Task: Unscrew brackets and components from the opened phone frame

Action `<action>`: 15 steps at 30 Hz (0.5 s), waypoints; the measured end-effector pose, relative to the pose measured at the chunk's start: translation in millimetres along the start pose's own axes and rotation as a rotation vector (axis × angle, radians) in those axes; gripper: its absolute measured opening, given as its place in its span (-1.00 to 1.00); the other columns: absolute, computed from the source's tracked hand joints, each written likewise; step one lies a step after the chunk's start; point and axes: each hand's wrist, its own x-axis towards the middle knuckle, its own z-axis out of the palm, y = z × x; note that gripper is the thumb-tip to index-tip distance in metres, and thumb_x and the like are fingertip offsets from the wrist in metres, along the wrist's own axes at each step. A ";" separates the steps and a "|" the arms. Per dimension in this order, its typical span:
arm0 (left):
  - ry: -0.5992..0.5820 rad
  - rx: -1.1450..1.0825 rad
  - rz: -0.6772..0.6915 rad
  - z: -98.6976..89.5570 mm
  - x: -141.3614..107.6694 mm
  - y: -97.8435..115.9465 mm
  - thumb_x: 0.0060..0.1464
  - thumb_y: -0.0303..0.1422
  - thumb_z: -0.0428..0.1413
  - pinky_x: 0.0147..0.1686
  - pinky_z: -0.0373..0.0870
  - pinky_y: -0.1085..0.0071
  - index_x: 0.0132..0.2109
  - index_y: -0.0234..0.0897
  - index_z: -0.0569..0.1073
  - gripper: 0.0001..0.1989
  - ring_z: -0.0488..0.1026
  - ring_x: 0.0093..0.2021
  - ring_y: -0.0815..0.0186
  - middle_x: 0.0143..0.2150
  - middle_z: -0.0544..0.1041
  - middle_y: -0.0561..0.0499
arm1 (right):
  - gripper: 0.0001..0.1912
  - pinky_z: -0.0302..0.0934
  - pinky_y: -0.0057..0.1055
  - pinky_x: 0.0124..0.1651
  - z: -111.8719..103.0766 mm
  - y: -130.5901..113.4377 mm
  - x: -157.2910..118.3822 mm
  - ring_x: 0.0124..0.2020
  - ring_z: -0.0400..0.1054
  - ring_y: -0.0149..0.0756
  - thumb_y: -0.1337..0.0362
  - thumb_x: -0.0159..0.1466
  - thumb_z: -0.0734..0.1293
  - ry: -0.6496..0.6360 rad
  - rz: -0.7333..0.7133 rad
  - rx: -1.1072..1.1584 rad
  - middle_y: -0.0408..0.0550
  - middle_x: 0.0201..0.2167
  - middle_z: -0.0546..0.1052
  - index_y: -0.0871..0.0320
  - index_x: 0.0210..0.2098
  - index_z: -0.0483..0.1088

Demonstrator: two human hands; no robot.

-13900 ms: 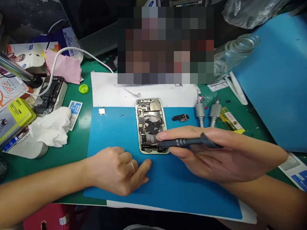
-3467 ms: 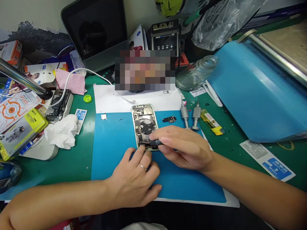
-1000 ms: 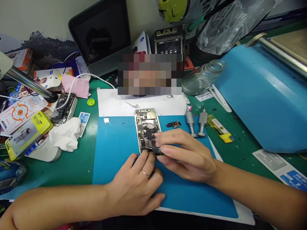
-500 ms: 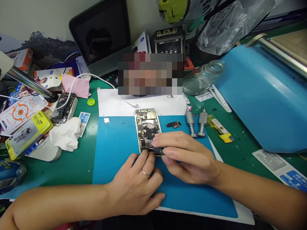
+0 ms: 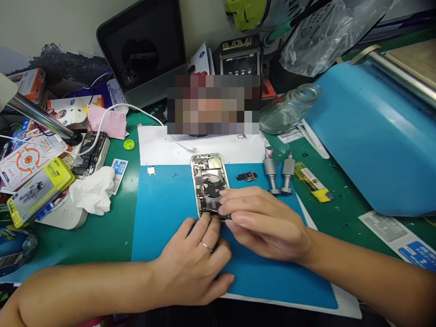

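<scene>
An opened smartphone [image 5: 211,181] lies on the blue mat [image 5: 163,245], its boards and a round dark coil showing. My left hand [image 5: 197,261], a ring on one finger, rests at the phone's bottom edge. Its bent fingertips press on the lower end and hide part of it. Over the lower right corner, my right hand [image 5: 267,222] pinches a small dark slim piece [image 5: 225,217], mostly covered by the fingers; its kind is not clear. Right of the phone lies a loose black part [image 5: 247,175], and a small silver plate [image 5: 151,170] is at the left.
Two grey screwdrivers [image 5: 270,172] stand right of the phone, beside a yellow lighter [image 5: 312,181]. A glass jar [image 5: 289,109] lies behind them. At left are a crumpled tissue [image 5: 93,190], a battery box [image 5: 41,190] and another opened phone [image 5: 90,154]. A white cable [image 5: 143,110] reaches the mat.
My right fingers have closed further around the dark piece, so less of it shows, and it sits slightly lower. My left hand and the phone have not visibly moved.
</scene>
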 end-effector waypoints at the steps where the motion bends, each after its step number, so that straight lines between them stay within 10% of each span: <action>1: 0.002 -0.001 0.000 0.0 -0.1 0.0 0.28 -0.05 0.00 0.11 0.25 0.12 0.05 -0.40 0.39 -0.53 0.37 0.20 -0.09 0.20 0.40 -0.38 | -0.76 0.56 -0.20 -0.06 0.0 0.0 -0.1 -0.26 0.51 -0.34 0.52 0.26 0.30 0.003 0.000 -0.006 -0.02 -0.31 0.58 0.16 -0.11 0.31; 15: -0.008 -0.002 -0.003 -1.3 0.1 0.5 0.29 -0.05 -0.01 0.13 0.26 0.11 0.07 -0.41 0.40 -0.52 0.37 0.21 -0.09 0.21 0.41 -0.38 | -0.70 0.57 -0.19 -0.08 0.2 0.1 -0.4 -0.26 0.53 -0.32 0.55 0.21 0.31 0.015 -0.007 0.014 0.01 -0.30 0.59 0.18 -0.10 0.29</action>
